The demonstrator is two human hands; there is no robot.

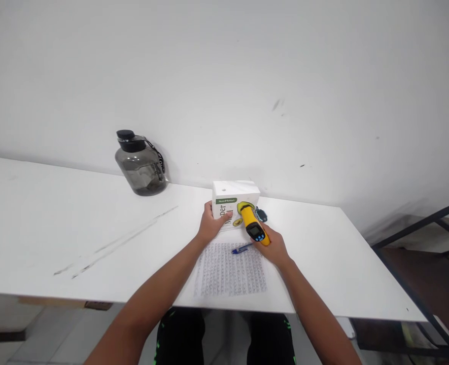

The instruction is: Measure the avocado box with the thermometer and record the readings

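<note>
My left hand [211, 223] grips the left side of a white box [236, 188] with a green label and avocado pictures, its thumb across the front. In my right hand [275, 246] is a yellow and black infrared thermometer [255, 228], held by its handle. The thermometer's nose points at the box front, close to the avocado picture; whether it touches I cannot tell. Below the box lies a sheet of printed paper [230, 274] with a blue pen [241, 249] across its upper part. A dark wristwatch [261, 215] rests right of the box, partly hidden.
A big grey see-through water jug [142, 167] with a black lid stands at the back left, near the wall [224, 91]. The white table [95, 223] has dark scuff marks. To the right is a dark metal-framed chair [429, 274].
</note>
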